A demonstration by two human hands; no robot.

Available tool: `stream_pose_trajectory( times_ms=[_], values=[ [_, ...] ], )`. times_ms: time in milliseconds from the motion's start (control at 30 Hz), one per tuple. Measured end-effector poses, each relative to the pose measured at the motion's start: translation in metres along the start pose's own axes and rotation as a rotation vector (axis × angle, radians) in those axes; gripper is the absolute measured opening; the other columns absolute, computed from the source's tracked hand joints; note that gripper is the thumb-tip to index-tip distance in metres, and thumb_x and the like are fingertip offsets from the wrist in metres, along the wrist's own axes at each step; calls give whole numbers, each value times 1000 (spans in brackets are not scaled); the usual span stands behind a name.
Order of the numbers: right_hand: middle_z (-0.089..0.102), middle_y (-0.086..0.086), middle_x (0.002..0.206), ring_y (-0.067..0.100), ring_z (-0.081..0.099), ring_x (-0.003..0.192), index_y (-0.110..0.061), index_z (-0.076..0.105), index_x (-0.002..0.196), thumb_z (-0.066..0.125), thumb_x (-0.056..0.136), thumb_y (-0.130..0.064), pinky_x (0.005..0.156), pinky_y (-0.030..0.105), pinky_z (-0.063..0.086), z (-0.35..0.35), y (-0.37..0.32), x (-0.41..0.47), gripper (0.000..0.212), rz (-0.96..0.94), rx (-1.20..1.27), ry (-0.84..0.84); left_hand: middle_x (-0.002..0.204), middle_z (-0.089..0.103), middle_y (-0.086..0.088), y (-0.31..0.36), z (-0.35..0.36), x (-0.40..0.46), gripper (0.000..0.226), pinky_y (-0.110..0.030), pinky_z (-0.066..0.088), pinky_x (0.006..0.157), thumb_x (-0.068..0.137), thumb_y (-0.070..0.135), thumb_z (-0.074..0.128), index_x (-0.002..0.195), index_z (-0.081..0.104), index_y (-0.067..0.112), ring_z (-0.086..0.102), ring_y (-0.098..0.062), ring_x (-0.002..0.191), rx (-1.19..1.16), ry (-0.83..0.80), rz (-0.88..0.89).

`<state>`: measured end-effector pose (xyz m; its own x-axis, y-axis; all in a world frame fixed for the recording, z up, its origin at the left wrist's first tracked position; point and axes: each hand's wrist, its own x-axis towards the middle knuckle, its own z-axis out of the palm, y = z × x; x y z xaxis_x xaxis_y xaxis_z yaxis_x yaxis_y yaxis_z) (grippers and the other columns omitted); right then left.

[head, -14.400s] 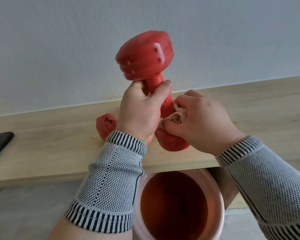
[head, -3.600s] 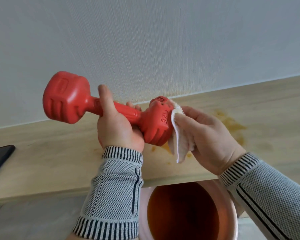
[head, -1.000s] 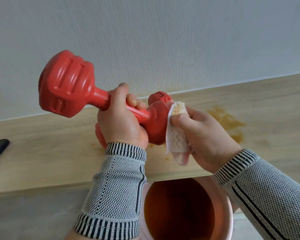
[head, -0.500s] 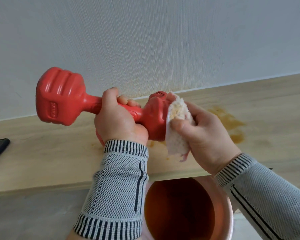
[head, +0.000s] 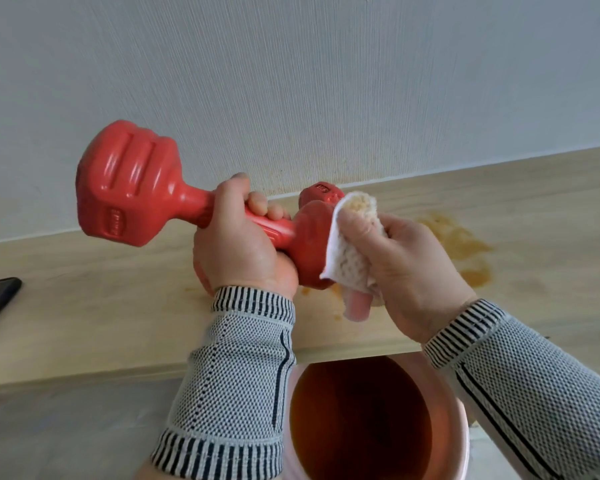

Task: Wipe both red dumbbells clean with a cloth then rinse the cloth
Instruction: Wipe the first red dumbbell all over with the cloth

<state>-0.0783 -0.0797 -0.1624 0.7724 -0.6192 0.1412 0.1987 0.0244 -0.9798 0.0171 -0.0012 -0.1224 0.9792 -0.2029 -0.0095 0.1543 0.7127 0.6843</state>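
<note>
Head view, left hand (head: 238, 247): raised above the wooden shelf (head: 84, 306); fingers and thumb wrapped tight round the handle of the red dumbbell (head: 132, 185); wrist in a striped grey sleeve.
Dumbbell: held roughly level, tilted; large head up and left of the grip, other head just right of it.
Right hand (head: 406, 268): thumb and fingers pinching the white cloth (head: 350, 251); cloth pressed on the dumbbell's right head, stained yellow at top.
Second dumbbell (head: 321, 194): behind the gripped one, mostly hidden.
Below the hands: pink bucket (head: 459, 427) of brown water.
Right of the cloth: orange stain (head: 458, 244) on the shelf.
</note>
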Motion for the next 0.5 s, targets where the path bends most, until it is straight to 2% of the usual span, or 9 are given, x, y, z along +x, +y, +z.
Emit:
stream_pose_trajectory(
  times_ms=[67,133,200,300,433,500],
  values=[
    [53,21,42,29,52,37,-4,60,75,56,92,-43,40,27,37,-1,2,3,43,56,37,25,49,42,3,-3,2,-3,27,-26,40,50,87,6,59,65,47,14,41,-13,43,38,-30,42],
    [53,22,45,29,51,38,-4,61,80,55,94,-45,41,26,36,-4,5,5,43,62,55,-44,49,42,3,-4,5,-4,27,-27,40,51,87,5,60,64,47,14,41,-14,44,74,-28,92],
    [59,17,58,29,53,42,-11,63,99,62,89,-39,40,26,39,-7,7,3,29,42,90,-162,49,43,3,-2,6,-2,28,-27,40,51,86,6,61,64,48,15,41,-14,44,90,6,112],
    [61,12,80,25,60,53,-17,59,117,67,78,-21,34,26,43,-9,7,0,39,26,85,-271,50,44,3,1,4,2,26,-27,40,51,86,8,62,65,48,16,42,-13,44,57,39,93],
    [58,15,72,35,55,51,2,63,100,62,75,-22,35,32,43,-6,4,1,35,61,85,-118,50,42,3,-2,4,-3,29,-28,40,52,87,7,61,62,47,15,42,-14,43,58,-5,88],
    [55,20,67,39,51,52,11,60,90,62,82,-26,39,38,42,-6,2,1,38,98,96,-51,49,42,2,-4,5,-6,31,-30,40,53,87,6,61,61,46,15,42,-14,43,83,-66,118]
  ],
)
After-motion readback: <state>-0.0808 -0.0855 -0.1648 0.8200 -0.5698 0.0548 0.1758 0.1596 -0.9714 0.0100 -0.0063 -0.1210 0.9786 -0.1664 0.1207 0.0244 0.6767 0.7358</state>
